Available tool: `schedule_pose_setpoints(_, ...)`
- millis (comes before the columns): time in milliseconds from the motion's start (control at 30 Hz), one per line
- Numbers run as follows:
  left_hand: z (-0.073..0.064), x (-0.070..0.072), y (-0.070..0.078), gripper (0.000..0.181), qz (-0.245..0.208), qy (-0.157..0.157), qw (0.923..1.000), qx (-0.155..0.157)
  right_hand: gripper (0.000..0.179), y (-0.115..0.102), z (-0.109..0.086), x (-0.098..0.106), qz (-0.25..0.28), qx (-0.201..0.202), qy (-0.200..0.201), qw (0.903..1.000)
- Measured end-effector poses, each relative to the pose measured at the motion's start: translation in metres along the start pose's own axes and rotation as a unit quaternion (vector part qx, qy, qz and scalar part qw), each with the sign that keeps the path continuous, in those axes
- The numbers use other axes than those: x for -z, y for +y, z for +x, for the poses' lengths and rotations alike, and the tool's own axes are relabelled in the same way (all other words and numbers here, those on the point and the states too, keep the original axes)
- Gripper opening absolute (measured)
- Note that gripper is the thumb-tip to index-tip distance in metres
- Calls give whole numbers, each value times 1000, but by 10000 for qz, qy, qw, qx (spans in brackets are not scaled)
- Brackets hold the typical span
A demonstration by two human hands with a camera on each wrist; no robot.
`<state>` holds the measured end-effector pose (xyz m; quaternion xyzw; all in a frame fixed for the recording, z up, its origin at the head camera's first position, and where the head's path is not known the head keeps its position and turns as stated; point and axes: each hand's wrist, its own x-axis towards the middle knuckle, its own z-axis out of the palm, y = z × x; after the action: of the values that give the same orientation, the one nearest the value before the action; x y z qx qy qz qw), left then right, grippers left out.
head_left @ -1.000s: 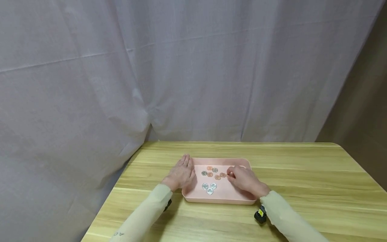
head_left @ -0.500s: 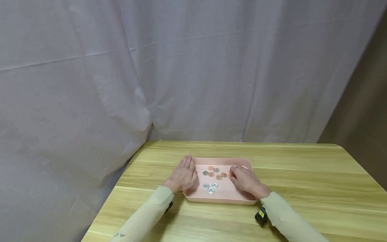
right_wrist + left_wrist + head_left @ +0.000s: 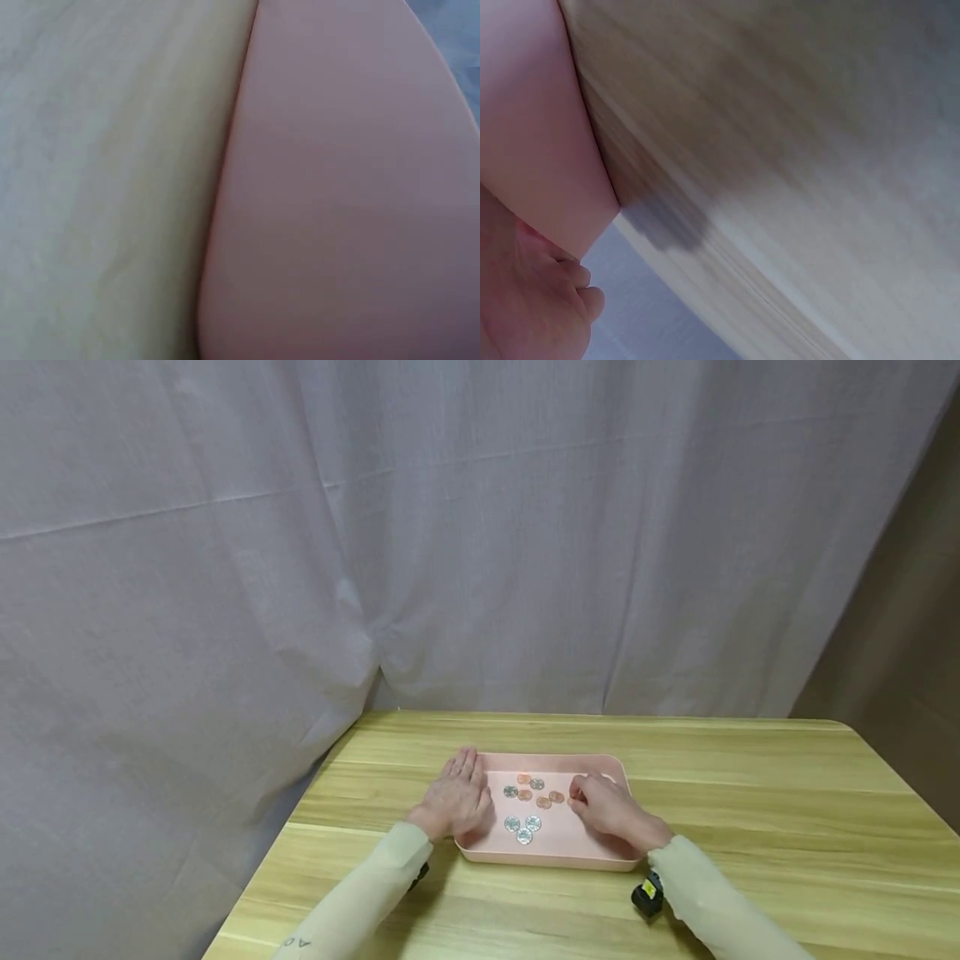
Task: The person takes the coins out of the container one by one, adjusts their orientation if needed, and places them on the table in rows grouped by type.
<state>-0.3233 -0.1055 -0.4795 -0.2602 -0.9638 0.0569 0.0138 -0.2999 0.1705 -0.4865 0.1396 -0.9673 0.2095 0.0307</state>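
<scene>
A shallow pink tray (image 3: 547, 860) holds several coins. My left hand (image 3: 453, 797) rests over its left rim, fingers straight and pointing away from me. Inside the tray at the right, my right hand (image 3: 607, 806) has its fingers curled down, with thumb and fingertips at a copper coin (image 3: 571, 802), mostly hidden. Left of it lie two touching copper coins (image 3: 543, 802). Further left, two copper coins (image 3: 524, 795) and two silver coins (image 3: 537, 784) sit close together. Nearer me, three silver coins (image 3: 524, 836) form a small triangle.
The tray stands on a wood-grain table (image 3: 750, 810). A grey curtain (image 3: 487, 568) hangs behind the table and along its left side. A dark wrist camera (image 3: 647, 897) is strapped under the right sleeve, close to the tray's front right corner.
The right fingertips shift slightly to the right, and the copper coin's edge shows beside them. The left hand keeps its place on the rim. The other coins keep their arrangement.
</scene>
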Motion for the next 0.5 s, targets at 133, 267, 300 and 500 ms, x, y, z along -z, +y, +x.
schedule_pose_setpoints(133,0,-1,0,64,-27,13,10000,-14,12,0,-1,2,162,-56,-63,9998)
schedule_pose_setpoints(267,1,-1,0,64,-64,5,10000,-6,16,1,-2,1,249,-36,-50,9997)
schedule_pose_setpoints(300,1,-2,-1,64,-72,6,10000,2,16,1,-2,1,278,-30,-41,9996)
schedule_pose_setpoints(500,2,-1,1,63,-79,10,10000,0,14,9,-2,3,795,331,-52,9963)
